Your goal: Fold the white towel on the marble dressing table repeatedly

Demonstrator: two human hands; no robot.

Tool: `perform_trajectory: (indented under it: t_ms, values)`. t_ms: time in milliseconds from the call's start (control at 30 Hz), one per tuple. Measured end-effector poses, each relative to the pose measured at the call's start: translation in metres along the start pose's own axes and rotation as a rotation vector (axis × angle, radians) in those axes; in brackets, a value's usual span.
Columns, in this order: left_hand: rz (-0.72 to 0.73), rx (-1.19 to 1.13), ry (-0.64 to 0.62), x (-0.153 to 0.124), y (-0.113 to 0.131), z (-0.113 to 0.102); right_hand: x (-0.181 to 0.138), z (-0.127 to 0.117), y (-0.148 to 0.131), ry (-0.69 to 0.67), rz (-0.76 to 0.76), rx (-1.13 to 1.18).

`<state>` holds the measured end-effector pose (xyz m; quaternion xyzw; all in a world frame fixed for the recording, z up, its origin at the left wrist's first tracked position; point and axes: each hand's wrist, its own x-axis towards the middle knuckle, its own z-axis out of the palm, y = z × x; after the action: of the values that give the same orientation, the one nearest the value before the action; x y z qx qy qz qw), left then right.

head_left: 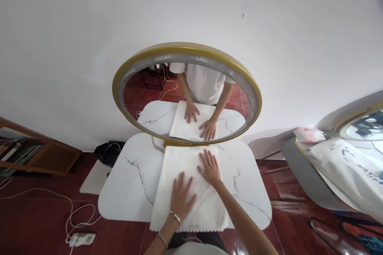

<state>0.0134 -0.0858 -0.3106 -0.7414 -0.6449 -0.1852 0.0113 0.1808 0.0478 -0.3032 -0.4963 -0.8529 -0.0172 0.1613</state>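
A white cloth (pixel 167 191) with a zigzag front edge lies spread on a white marble-look table (pixel 128 183). My left hand (pixel 181 197) lies flat on the middle of the cloth, fingers stretched out and slightly apart, bracelets on the wrist. My right hand (pixel 210 168) rests flat on the cloth's far right part, fingers spread, a ring on one finger. Neither hand holds anything. A round gold-framed mirror (pixel 125 71) stands at the back of the table and reflects both hands and the cloth.
A white wall rises behind the mirror. The floor is dark red tile (pixel 38 227) with a white power strip (pixel 81 239) and cables at the left. A black bag (pixel 109 152) lies by the wall. A wooden shelf (pixel 44 159) stands left; another mirror (pixel 363 123) and white bags (pixel 347 167) at right.
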Motion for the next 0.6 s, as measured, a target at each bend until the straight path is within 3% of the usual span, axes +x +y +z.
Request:
perform_trajectory:
  t_ms: [100,200,367,600]
  values:
    - [-0.042,-0.044,-0.052,-0.002,0.010,-0.006,-0.005,-0.003,0.007,0.016,-0.024,-0.012]
    - [-0.038,-0.097,-0.101,0.002,-0.004,-0.014,-0.003,-0.001,-0.004,0.024,-0.060,-0.011]
    - [-0.049,-0.097,-0.123,-0.001,-0.048,-0.029,0.019,0.012,-0.044,0.017,-0.084,0.006]
    - [-0.070,-0.043,-0.108,-0.023,-0.129,-0.060,0.060,0.035,-0.129,0.020,-0.113,0.023]
